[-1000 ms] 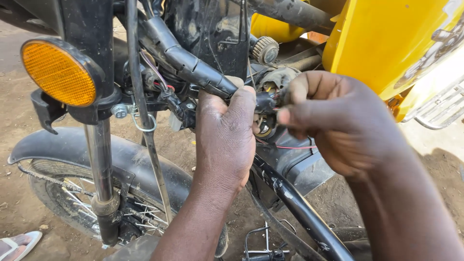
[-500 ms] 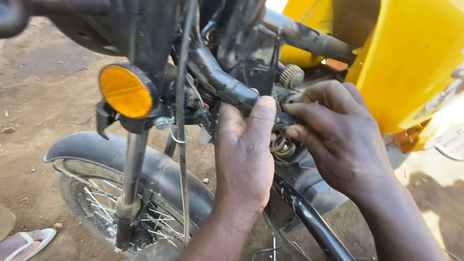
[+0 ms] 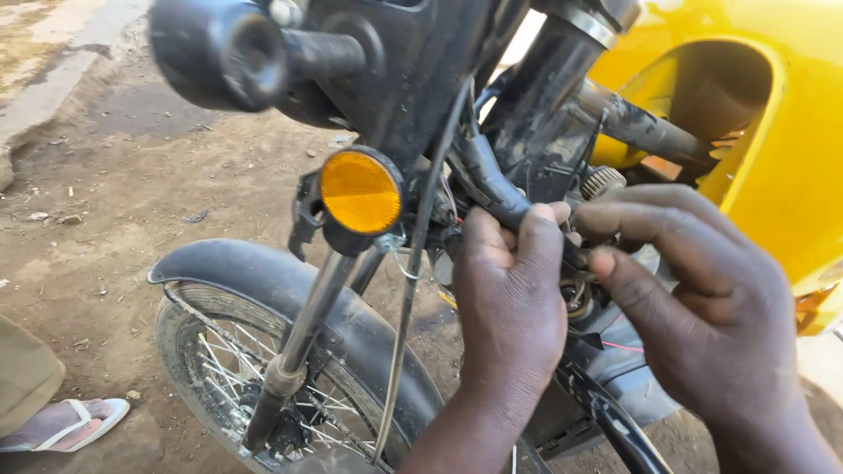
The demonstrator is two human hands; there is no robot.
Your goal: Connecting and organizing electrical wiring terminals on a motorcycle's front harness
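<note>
Open ground left of front wheel (image 3: 255, 369), cables (image 3: 413, 290), orange reflector (image 3: 360, 191), yellow bodywork (image 3: 790, 158) crowding the frame

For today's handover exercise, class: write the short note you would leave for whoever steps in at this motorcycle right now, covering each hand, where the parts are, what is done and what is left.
Left hand: fingers wrapped round the black sleeved cable bundle just below the steering head, holding it.
Right hand: fingertips pinching at small fittings and wires beside the left hand; exactly what they grip is hidden.
Around them: orange reflector on the fork, front mudguard and wheel below, yellow bodywork behind.
Done: cannot tell from this view.
Left: wires look exposed and loose; probably still to be connected or tucked away.
</note>
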